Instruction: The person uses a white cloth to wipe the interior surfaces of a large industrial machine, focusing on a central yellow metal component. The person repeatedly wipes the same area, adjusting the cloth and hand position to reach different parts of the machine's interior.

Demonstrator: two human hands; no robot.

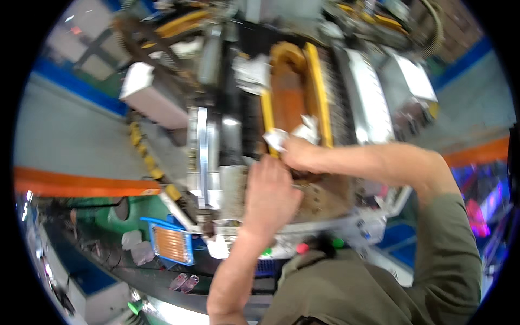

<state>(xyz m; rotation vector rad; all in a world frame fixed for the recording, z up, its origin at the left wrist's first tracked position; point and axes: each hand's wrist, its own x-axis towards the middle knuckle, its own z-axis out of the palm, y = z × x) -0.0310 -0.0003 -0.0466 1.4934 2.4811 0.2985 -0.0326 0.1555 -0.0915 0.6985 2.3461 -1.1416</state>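
A long orange-brown trough (288, 97) with yellow side rails (319, 92) runs down the middle of a machine. Bunched in my right hand (299, 153) is a white wiping cloth (277, 139), pressed at the near left end of the trough; its exact material is blurred. More white crumpled material (307, 129) shows just beyond my knuckles. My left hand (271, 189) lies back-up at the near left edge of the trough, its fingers stretched forward and close together, nearly touching the right hand. Its fingertips are partly smeared by motion.
Crumpled white cloth or paper (252, 75) lies left of the trough. Metal rails (202, 157) flank it, with white box-shaped covers (153, 95) outward. A yellow-black striped bar (145, 154) and orange beam (81, 182) stand left. Below is a blue-framed rack (172, 244). Buttons (302, 248) line the front.
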